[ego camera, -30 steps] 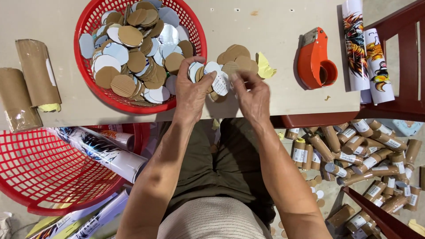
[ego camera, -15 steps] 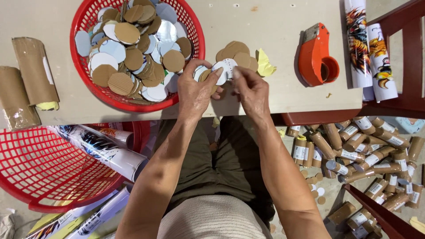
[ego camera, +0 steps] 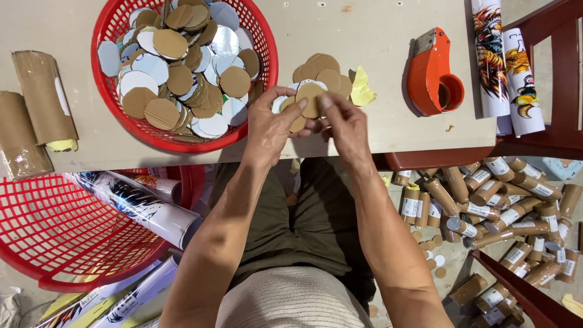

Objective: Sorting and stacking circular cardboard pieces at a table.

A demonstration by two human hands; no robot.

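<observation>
My left hand [ego camera: 271,124] and my right hand [ego camera: 344,123] meet over the near edge of the beige table [ego camera: 376,24]. Between their fingertips they hold a brown cardboard disc [ego camera: 310,99], and my left hand also cups a small stack of discs beneath it. Just beyond my fingers lies a loose pile of cardboard discs [ego camera: 322,70] on the table. A round red basket [ego camera: 264,42] to the left is full of brown and white discs.
An orange tape dispenser [ego camera: 432,76] sits right of the pile, a yellow scrap [ego camera: 362,88] beside it. Printed tubes [ego camera: 507,67] lie far right, flattened cardboard sleeves [ego camera: 36,109] far left. Below, a red basket [ego camera: 67,243] holds printed rolls; several small tubes [ego camera: 504,206] litter the floor.
The disc held between my fingers now shows its brown side where a white face showed before. Both hands stayed at the table edge beside the red basket.
</observation>
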